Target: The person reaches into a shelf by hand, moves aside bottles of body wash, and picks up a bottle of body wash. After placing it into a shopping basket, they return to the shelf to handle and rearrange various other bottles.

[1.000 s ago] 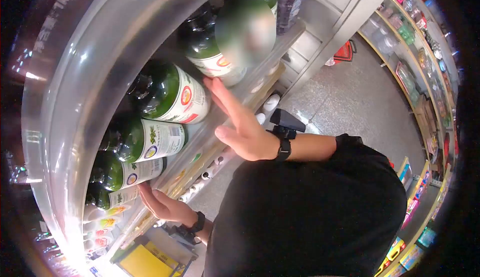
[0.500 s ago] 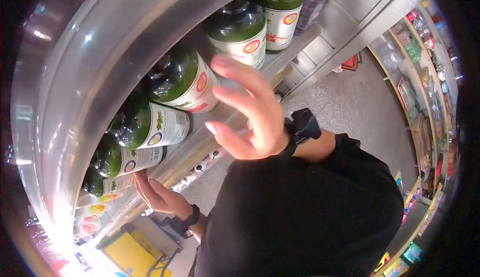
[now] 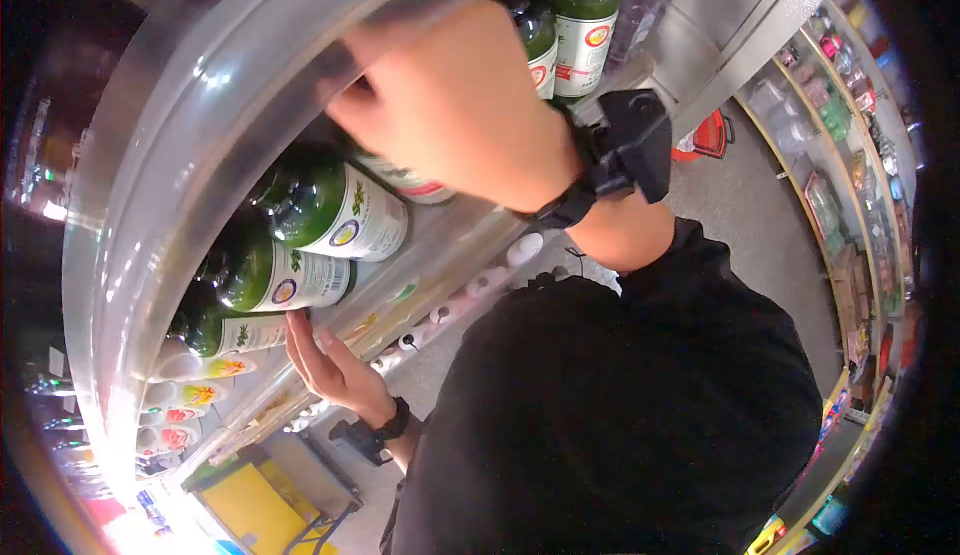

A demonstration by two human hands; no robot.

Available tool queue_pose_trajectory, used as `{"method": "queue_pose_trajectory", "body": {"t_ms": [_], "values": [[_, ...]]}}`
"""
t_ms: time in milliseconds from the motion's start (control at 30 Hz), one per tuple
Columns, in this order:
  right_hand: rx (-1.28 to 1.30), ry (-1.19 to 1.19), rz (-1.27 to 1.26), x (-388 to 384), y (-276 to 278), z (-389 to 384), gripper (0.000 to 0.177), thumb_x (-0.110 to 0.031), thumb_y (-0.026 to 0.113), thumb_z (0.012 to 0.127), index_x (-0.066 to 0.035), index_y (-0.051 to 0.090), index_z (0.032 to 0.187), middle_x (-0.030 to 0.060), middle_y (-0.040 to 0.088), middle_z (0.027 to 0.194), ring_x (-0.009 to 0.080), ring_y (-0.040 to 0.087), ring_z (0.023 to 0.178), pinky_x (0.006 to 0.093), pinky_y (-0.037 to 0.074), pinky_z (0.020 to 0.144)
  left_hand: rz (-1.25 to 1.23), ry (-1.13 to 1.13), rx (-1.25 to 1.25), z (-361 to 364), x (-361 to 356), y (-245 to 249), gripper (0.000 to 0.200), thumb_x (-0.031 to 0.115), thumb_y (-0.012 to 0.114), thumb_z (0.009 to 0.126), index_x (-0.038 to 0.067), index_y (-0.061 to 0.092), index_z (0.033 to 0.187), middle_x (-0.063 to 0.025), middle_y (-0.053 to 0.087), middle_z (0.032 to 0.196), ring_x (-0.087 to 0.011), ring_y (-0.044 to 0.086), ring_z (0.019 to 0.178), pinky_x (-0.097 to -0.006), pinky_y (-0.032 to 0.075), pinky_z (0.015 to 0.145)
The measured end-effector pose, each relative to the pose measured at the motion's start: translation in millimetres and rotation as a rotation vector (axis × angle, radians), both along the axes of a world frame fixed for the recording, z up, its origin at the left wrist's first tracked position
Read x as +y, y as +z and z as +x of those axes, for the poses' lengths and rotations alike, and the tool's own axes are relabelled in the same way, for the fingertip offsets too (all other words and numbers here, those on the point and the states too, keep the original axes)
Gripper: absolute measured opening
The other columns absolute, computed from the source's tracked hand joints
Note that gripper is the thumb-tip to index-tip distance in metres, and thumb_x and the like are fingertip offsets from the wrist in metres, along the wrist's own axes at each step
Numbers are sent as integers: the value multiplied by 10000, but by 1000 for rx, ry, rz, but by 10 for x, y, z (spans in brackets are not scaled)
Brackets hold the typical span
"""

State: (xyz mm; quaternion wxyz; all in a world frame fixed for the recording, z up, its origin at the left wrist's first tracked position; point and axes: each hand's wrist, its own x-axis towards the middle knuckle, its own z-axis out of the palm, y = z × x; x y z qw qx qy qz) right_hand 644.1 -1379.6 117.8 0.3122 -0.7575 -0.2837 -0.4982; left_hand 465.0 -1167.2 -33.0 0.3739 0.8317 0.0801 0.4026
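My right hand (image 3: 465, 110), slightly blurred, is curled over the upper part of a green bottle (image 3: 430, 190), covering its neck; only a strip of its label shows below. My left hand (image 3: 340, 370) is open, its fingertips at the lower edge of a green bottle (image 3: 320, 280) with a white label. Between the hands stands another green bottle (image 3: 350, 215) with a purple-ringed mark. More green bottles (image 3: 585, 45) with red-ringed marks stand beyond my right hand. The fingertips of my right hand are partly behind the clear curved rim (image 3: 160, 155).
Below the green bottles are white bottles (image 3: 195, 393) with fruit pictures. The shelf edge (image 3: 410, 285) runs diagonally past both hands. A yellow panel (image 3: 255, 505) is at the lower left, a red object (image 3: 708, 138) lies on the floor, and stocked shelves (image 3: 850, 185) curve along the right.
My right hand has moved up and left from in front of the bottles and its fingers have closed. My left hand has shifted slightly; the bottles appear a little further right.
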Motion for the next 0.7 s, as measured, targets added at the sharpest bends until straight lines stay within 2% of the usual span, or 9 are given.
{"method": "queue_pose_trajectory", "body": {"t_ms": [67, 100, 200, 300, 400, 467, 500, 600, 700], "values": [[21, -67, -79, -98, 11, 36, 171, -212, 704, 774, -54, 659, 819, 128, 640, 645, 336, 658, 597, 434, 523, 544, 24, -4, 18, -5, 32, -2, 432, 90, 487, 987, -71, 517, 1387, -236, 508, 1399, -341, 554, 1256, -450, 425, 1069], [-10, -27, -11, -112, 7, 82, 164, -223, 711, 768, -68, 674, 809, 124, 638, 631, 332, 654, 580, 431, 521, 532, 25, 0, 1, 4, 35, -10, 428, 90, 492, 982, -71, 526, 1378, -237, 520, 1381, -342, 564, 1242, -447, 429, 1066], [-70, -61, -23, -159, 22, 84, 169, -222, 717, 758, -78, 679, 837, 104, 652, 649, 321, 660, 594, 421, 523, 532, -11, 42, -12, 22, -1, -23, 427, 92, 496, 979, -64, 532, 1375, -235, 547, 1342, -336, 576, 1222, -439, 440, 1054], [59, -53, -121, -204, 27, 63, 246, -296, 727, 793, -80, 692, 905, 105, 677, 728, 321, 673, 656, 423, 530, 577, -14, 50, 13, 15, 5, 33, 412, 97, 498, 979, -47, 556, 1360, -223, 564, 1318, -321, 590, 1193, -421, 458, 1032], [-44, -187, -218, -216, 78, -37, 307, -299, 702, 840, -62, 676, 1034, 145, 693, 885, 357, 682, 768, 444, 535, 649, -35, 37, 2, 33, 50, 6, 406, 101, 517, 966, -43, 578, 1341, -216, 577, 1315, -314, 596, 1179, -411, 461, 1020], [-169, -101, -152, -211, 44, 44, 287, -275, 713, 830, -53, 677, 1009, 148, 679, 842, 386, 656, 737, 456, 529, 657, -17, 42, 25, 7, 101, -27, 410, 103, 529, 959, -44, 580, 1338, -218, 584, 1313, -314, 597, 1179, -409, 460, 1019], [-136, -78, -169, -219, 87, 3, 295, -277, 712, 834, -50, 673, 1018, 146, 682, 847, 381, 660, 737, 452, 529, 654, -57, 25, -20, 19, 79, -33, 416, 100, 543, 949, -43, 580, 1338, -222, 590, 1312, -323, 594, 1186, -404, 459, 1023], [-135, 14, -177, -138, 131, -42, 374, -276, 715, 843, -38, 643, 1122, 178, 669, 975, 411, 643, 869, 488, 505, 777, -82, 40, 41, -21, 50, 19, 416, 90, 546, 945, -41, 582, 1338, -227, 591, 1308, -332, 586, 1204, -405, 451, 1036], [-300, 91, -185, 20, 47, 81, 430, -246, 699, 855, -26, 595, 1210, 206, 622, 1104, 435, 588, 1007, 524, 446, 888, 0, 31, 30, -23, 106, -34, 424, 77, 544, 937, -39, 578, 1344, -228, 597, 1311, -340, 579, 1217, -413, 448, 1035]]}}
